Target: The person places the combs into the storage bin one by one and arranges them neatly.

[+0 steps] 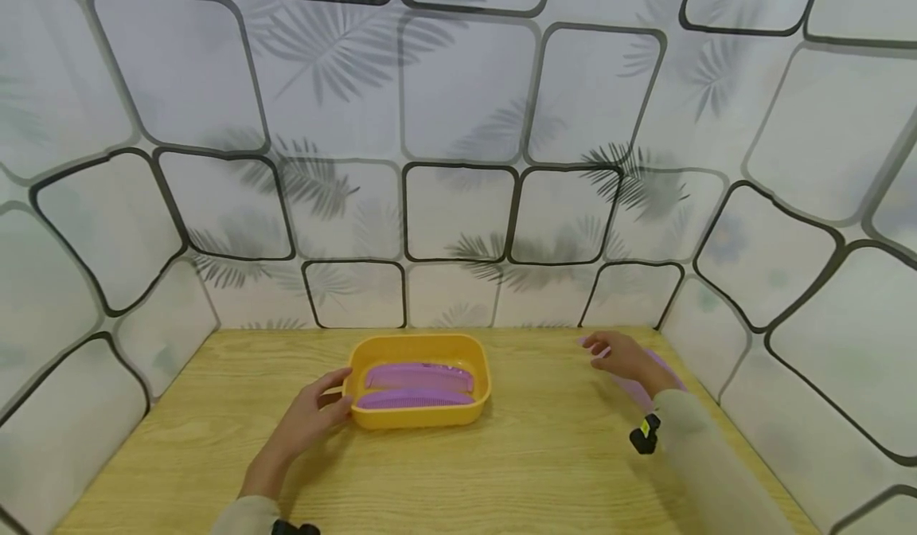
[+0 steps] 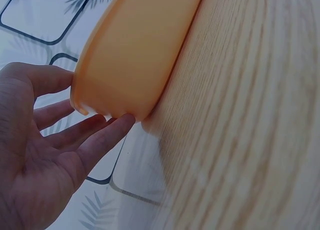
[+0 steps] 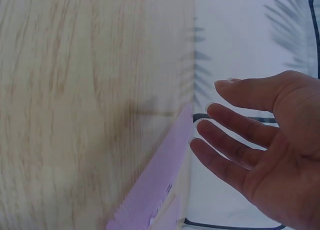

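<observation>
On the table, a yellow basin holds two purple combs, the back comb behind the front comb. At the basin's left end, my left hand touches the outer wall with its fingertips; the left wrist view shows its fingers spread and nearly straight against the plastic. My right hand hovers at the table's right side above another purple comb, partly hidden by the hand and wrist in the head view. Its fingers are relaxed, with nothing between them.
The wood-grain table meets a patterned sheet at the back and on both sides. The right-hand comb lies close to the right side sheet. Dark wrist devices, such as the right wrist camera, sit at both cuffs.
</observation>
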`<state>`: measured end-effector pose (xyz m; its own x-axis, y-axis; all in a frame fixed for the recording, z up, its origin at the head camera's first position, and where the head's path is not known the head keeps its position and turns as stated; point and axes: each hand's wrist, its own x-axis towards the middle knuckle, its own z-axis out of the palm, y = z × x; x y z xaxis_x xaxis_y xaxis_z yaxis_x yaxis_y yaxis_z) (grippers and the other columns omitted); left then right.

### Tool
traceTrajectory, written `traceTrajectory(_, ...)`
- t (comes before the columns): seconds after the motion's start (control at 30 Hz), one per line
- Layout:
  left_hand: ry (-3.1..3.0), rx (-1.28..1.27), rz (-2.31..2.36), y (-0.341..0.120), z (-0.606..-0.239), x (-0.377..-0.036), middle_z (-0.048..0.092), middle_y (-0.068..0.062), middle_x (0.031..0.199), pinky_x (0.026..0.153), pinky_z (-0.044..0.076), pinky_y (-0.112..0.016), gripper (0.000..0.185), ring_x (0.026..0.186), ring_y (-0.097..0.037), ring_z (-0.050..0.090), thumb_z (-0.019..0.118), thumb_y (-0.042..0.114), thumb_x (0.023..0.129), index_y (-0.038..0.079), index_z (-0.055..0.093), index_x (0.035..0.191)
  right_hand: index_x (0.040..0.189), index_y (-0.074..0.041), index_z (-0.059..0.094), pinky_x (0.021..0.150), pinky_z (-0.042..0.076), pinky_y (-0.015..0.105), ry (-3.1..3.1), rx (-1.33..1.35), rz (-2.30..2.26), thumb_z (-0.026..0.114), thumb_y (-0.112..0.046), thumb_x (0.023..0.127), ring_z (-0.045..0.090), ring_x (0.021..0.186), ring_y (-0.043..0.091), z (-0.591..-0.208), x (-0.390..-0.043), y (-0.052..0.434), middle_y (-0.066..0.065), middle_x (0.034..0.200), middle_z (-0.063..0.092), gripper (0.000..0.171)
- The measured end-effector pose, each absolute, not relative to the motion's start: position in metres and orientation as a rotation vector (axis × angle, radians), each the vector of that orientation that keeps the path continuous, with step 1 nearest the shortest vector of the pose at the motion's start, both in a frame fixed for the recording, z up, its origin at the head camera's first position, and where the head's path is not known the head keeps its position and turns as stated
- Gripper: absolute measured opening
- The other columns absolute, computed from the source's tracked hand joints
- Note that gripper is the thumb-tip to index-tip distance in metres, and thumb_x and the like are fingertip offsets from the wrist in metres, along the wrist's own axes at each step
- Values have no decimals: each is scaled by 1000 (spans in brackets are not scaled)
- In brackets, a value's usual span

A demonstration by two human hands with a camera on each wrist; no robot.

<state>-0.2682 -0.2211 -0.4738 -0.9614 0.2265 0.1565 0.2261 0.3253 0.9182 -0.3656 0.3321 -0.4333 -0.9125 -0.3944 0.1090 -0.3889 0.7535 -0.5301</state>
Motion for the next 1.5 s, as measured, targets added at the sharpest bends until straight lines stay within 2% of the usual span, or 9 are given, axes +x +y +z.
traceTrajectory(0.17,2553,431,1772,-221,-474,-268,43,-38,150,91,64,-33,59,131,-52,55,61,11,104,-10,38,153,120,12,62,87,60,56,2962,-616,-833,69,0,89,66,103,49,-435,-366,341,35,113,66,34)
traceTrajectory(0.57,2508,441,1801,-223,-479,-271,43,-37,150,90,64,-34,59,131,-51,56,61,11,104,-9,37,154,118,12,64,88,59,58,2997,-497,-755,67,0,88,67,102,49,-441,-367,361,35,112,67,32)
traceTrajectory(1.0,2488,424,1807,-223,-479,-270,42,-37,151,91,64,-35,60,132,-50,55,61,11,104,-9,36,155,122,9,65,87,58,57,3007,-285,-734,64,2,87,62,108,53,-453,-369,373,38,123,61,36)
traceTrajectory(1.2,2495,416,1800,-223,-478,-270,42,-37,151,90,64,-35,59,132,-50,55,61,11,104,-9,36,154,123,11,62,87,58,59,3029,-273,-705,67,4,87,59,112,56,-460,-371,377,42,125,58,38)
traceTrajectory(1.33,2506,420,1791,-223,-478,-270,42,-37,151,91,64,-35,59,132,-50,55,61,11,104,-9,36,154,127,12,59,88,57,59,3036,-239,-676,70,2,88,61,111,54,-460,-373,378,40,121,61,42)
traceTrajectory(1.5,2519,429,1790,-223,-478,-271,42,-37,151,90,64,-35,60,132,-51,55,61,12,104,-9,37,154,128,16,54,85,57,56,3044,-228,-632,74,-2,87,66,99,46,-459,-374,378,35,109,66,49)
